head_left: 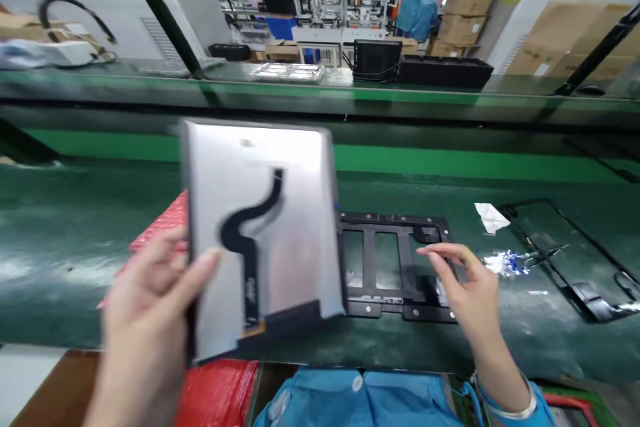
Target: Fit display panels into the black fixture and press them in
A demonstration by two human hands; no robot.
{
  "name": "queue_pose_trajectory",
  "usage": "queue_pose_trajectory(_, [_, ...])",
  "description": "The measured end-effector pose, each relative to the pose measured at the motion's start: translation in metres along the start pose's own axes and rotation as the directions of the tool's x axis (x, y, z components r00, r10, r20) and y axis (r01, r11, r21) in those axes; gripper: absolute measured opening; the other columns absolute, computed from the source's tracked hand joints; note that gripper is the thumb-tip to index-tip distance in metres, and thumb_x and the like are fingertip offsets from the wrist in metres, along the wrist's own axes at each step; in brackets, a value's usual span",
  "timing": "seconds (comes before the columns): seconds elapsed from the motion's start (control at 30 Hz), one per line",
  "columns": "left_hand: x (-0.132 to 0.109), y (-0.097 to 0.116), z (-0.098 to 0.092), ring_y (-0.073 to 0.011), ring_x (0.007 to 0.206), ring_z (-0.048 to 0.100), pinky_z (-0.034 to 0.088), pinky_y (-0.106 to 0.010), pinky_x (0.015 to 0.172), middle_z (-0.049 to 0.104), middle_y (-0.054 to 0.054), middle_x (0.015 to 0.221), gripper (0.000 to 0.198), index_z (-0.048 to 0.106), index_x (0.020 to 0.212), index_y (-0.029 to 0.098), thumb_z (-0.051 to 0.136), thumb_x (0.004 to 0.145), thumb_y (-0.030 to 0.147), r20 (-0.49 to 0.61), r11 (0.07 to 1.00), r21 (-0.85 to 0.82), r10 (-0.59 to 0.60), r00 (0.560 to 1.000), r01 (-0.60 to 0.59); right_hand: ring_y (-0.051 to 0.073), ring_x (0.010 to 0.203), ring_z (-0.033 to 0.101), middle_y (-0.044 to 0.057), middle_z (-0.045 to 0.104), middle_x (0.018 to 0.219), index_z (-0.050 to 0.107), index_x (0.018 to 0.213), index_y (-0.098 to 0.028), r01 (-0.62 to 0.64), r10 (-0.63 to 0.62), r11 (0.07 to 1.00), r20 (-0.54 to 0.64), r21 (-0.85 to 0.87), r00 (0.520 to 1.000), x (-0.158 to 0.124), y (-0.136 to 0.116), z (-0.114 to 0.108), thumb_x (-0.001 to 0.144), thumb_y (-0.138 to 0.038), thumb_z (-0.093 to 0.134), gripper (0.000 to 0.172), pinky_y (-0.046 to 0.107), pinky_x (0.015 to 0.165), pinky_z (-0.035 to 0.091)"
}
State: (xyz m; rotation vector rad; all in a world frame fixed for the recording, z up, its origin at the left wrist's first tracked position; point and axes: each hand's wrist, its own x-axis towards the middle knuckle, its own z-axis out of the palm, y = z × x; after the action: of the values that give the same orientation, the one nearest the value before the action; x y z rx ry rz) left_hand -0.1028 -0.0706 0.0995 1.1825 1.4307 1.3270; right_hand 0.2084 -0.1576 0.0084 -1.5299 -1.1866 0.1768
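Head view is smeared with blur, so small parts are hard to read. At far left a red padded sheet (165, 223) pokes out from behind one silver panel (260, 227), most of it hidden; more red shows at the bottom edge, cut off by the frame. The left hand (150, 327) grips this panel by its lower left corner, thumb across the face and fingers hidden behind it, holding it tilted upright above the green table (75, 233). One black flat cable (250, 233) snakes down the panel's face to a dark strip along its bottom edge; what is printed on the cable cannot be made out. The panel covers the left end of one black frame (395, 260) that lies flat on the table just to its right, with open windows in it. The right hand (465, 287) rests on the frame's right part, fingers bent and spread, touching it without closing around anything; a bracelet sits at the wrist, and blue sleeves are cut off below. Further right lie one white scrap (490, 217), a small heap of white and blue bits (505, 263) too blurred to count, and a second black frame (575, 260), partly cut off at the edge. Beyond the table a person in blue (417, 3) stands among shelves and cardboard boxes (465, 13).
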Motion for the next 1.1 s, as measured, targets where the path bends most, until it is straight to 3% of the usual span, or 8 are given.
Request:
queue_pose_trajectory(0.1, [-0.029,-0.012,0.042,-0.0192,0.052,0.069,0.057,-0.025,0.044,0.074,0.003,0.072,0.051,0.062,0.104,0.026,0.087,0.063,0.042,0.195,0.984,-0.099,-0.129,0.972,0.15,0.017,0.085,0.07,0.001,0.074,0.09,0.069,0.092,-0.025,0.113,-0.114,0.993,0.097,0.016,0.989,-0.004,-0.023,0.011,0.094,-0.025,0.058,0.012,0.03,0.079,0.054])
queue_pose_trajectory(0.23, [-0.036,-0.03,0.066,-0.0211,0.055,0.07,0.057,-0.026,0.046,0.073,0.001,0.072,0.056,0.061,0.108,0.023,0.087,0.064,0.046,0.354,0.978,-0.095,-0.141,0.924,0.185,0.018,0.086,0.069,0.002,0.073,0.093,0.065,0.098,-0.024,0.126,-0.122,0.987,0.042,-0.098,0.992,-0.002,-0.024,0.014,0.094,-0.025,0.057,0.009,0.031,0.079,0.054])
queue_pose_trajectory(0.47, [-0.034,-0.035,0.075,-0.0245,0.059,0.071,0.058,-0.028,0.046,0.074,0.001,0.073,0.064,0.06,0.106,0.026,0.09,0.055,0.05,0.343,0.976,-0.02,-0.197,0.919,0.217,0.018,0.076,0.067,0.003,0.07,0.083,0.057,0.086,-0.024,0.027,0.0,0.973,0.118,-0.227,0.993,0.003,-0.014,0.008,0.093,-0.025,0.049,0.011,0.03,0.07,0.05])
queue_pose_trajectory(0.63, [-0.027,-0.035,0.082,-0.0249,0.06,0.072,0.06,-0.029,0.046,0.075,0.004,0.071,0.059,0.063,0.101,0.029,0.091,0.052,0.046,0.301,0.978,-0.035,-0.187,0.935,0.207,0.017,0.07,0.066,0.001,0.07,0.076,0.051,0.085,-0.025,-0.168,0.195,0.978,0.248,-0.125,0.949,0.008,-0.002,-0.003,0.094,-0.032,0.044,0.014,0.028,0.067,0.048])
queue_pose_trajectory(0.77, [-0.016,-0.026,0.084,-0.0254,0.07,0.075,0.065,-0.031,0.055,0.078,0.008,0.083,0.045,0.068,0.099,0.034,0.087,0.058,0.035,0.189,0.969,-0.139,-0.176,0.966,0.203,0.017,0.062,0.063,0.001,0.068,0.069,0.052,0.087,-0.024,-0.347,0.398,0.867,0.079,-0.357,0.914,0.012,0.032,-0.047,0.093,-0.043,0.042,0.022,0.028,0.062,0.045])
queue_pose_trajectory(0.93, [-0.004,-0.026,0.091,-0.0362,0.103,0.072,0.066,-0.041,0.078,0.076,-0.005,0.112,0.053,0.072,0.107,0.027,0.084,0.055,0.025,0.389,0.885,-0.216,-0.31,0.867,0.413,0.02,0.049,0.052,0.002,0.054,0.052,0.052,0.066,-0.025,-0.477,0.465,0.629,-0.195,-0.613,0.864,0.016,0.075,-0.094,0.08,-0.033,0.056,0.017,0.031,0.054,0.033])
queue_pose_trajectory(1.03, [-0.001,-0.036,0.099,-0.0357,0.106,0.071,0.064,-0.041,0.084,0.076,-0.008,0.112,0.056,0.07,0.109,0.021,0.084,0.055,0.024,0.474,0.858,-0.24,-0.305,0.826,0.455,0.023,0.053,0.054,0.003,0.053,0.053,0.059,0.069,-0.023,-0.485,0.439,0.543,-0.261,-0.685,0.86,0.01,0.069,-0.094,0.079,-0.033,0.061,0.014,0.033,0.056,0.035])
queue_pose_trajectory(1.1, [-0.003,-0.043,0.105,-0.034,0.104,0.071,0.063,-0.04,0.084,0.075,-0.009,0.112,0.059,0.067,0.113,0.018,0.084,0.057,0.026,0.529,0.845,-0.257,-0.282,0.8,0.468,0.024,0.059,0.058,0.003,0.059,0.06,0.066,0.087,-0.021,-0.374,0.282,0.622,-0.248,-0.688,0.927,0.004,0.047,-0.086,0.083,-0.038,0.061,0.018,0.034,0.059,0.04])
